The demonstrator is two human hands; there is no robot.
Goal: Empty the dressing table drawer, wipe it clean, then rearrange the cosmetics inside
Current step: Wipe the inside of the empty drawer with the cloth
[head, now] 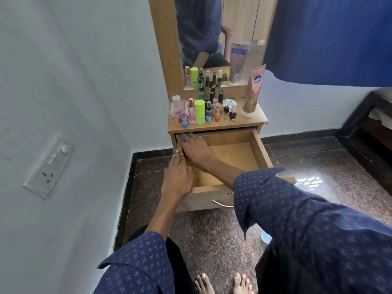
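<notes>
The wooden drawer (262,149) of the dressing table is pulled out, and its visible floor holds nothing. My right hand (196,150) reaches into the back left corner with straight fingers pressed to the left wall; no cloth shows under it. My left hand (177,177) lies flat on the drawer's left rim, fingers extended. Several cosmetics stand on the table top (254,122): a lime green stick (200,112), a pink bottle (177,111), nail polish bottles (230,113) and a tall peach lotion tube (252,94).
A mirror (222,39) rises behind the bottles. A white wall with a switch panel (49,164) is at left. A blue curtain (328,39) hangs at right above a dark bed frame (367,141). A small blue-white object (265,238) lies on the speckled floor near my bare feet.
</notes>
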